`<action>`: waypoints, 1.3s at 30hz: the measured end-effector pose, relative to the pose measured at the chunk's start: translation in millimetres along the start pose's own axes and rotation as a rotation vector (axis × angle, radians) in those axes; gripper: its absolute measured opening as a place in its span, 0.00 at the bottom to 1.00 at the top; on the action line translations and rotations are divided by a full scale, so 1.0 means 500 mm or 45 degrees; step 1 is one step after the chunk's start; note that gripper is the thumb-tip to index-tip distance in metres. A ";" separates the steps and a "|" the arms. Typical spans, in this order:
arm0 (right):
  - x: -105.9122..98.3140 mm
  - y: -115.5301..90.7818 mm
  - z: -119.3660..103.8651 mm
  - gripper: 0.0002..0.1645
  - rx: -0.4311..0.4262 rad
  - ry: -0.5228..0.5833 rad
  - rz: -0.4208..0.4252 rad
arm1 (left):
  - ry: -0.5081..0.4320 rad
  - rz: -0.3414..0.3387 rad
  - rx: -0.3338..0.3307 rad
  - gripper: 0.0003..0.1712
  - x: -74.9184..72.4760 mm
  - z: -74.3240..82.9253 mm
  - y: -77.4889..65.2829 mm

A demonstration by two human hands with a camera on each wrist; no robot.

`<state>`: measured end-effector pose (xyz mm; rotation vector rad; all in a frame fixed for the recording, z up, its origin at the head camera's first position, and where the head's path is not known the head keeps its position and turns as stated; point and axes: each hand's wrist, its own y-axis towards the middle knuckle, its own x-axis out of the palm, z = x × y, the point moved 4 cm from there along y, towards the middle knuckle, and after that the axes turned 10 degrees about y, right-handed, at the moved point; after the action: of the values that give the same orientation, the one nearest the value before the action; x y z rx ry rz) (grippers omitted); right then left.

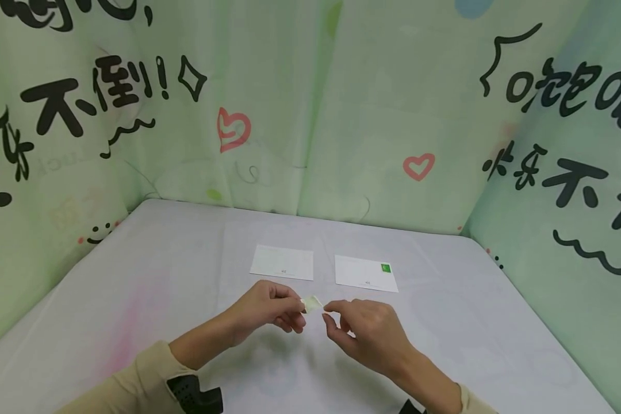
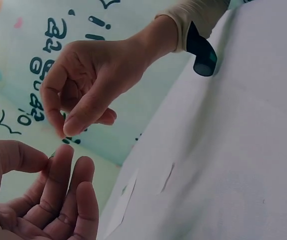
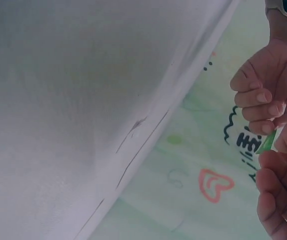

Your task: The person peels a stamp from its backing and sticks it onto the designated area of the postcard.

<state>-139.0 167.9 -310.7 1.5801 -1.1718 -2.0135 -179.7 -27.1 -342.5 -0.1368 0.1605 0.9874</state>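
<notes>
Between thumb and fingers, my left hand [image 1: 271, 307] pinches a small pale stamp [image 1: 312, 303] with a darker lower-left corner, held above the table. My right hand [image 1: 370, 330] meets it from the other side, thumb and index finger pinched at its right edge. Green shows on the stamp [image 3: 267, 142] in the right wrist view; in the left wrist view fingers mostly hide it. Beyond the hands lie two flat white cards: a left card [image 1: 282, 261] with small print at the bottom, and a right card [image 1: 362, 273] bearing a green stamp [image 1: 386, 268] in its upper right corner.
A white cloth covers the table [image 1: 186, 259]. Pale green printed curtains [image 1: 341, 115] with black characters and pink hearts close it in at the back and both sides. Each wrist carries a black camera, the left wrist camera [image 1: 194, 394] showing fully.
</notes>
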 end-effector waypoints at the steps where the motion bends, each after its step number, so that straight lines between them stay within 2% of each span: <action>1: 0.001 0.001 -0.002 0.10 -0.008 -0.001 -0.006 | -0.019 -0.007 -0.011 0.14 0.001 -0.001 0.000; 6: 0.006 0.002 -0.008 0.11 -0.031 -0.019 -0.029 | -0.072 -0.044 -0.035 0.13 0.005 -0.002 0.000; 12: 0.009 0.001 -0.010 0.07 -0.061 -0.043 -0.020 | -0.077 -0.076 -0.054 0.15 0.012 -0.003 -0.002; 19: 0.010 0.003 -0.012 0.12 -0.072 -0.064 -0.022 | -0.064 -0.086 -0.062 0.15 0.017 -0.002 -0.002; 26: 0.011 0.005 -0.007 0.14 -0.063 -0.082 -0.031 | -0.028 -0.091 -0.042 0.16 0.015 -0.001 -0.001; 29: 0.011 0.006 0.000 0.11 -0.038 -0.073 -0.036 | 0.006 -0.074 -0.024 0.16 0.008 0.000 -0.002; 32: 0.012 0.005 0.008 0.05 0.006 -0.045 -0.038 | 0.032 -0.044 -0.004 0.16 -0.001 0.002 -0.002; 36: 0.014 0.001 0.020 0.12 0.089 -0.011 -0.044 | 0.084 0.001 0.022 0.16 -0.012 0.004 0.000; 39: 0.017 -0.003 0.030 0.15 0.161 0.032 -0.046 | 0.168 0.048 0.054 0.15 -0.021 0.006 0.001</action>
<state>-155.1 169.3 -316.6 1.6930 -1.2925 -1.9703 -185.4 -34.8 -337.7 -0.1606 0.3060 1.0117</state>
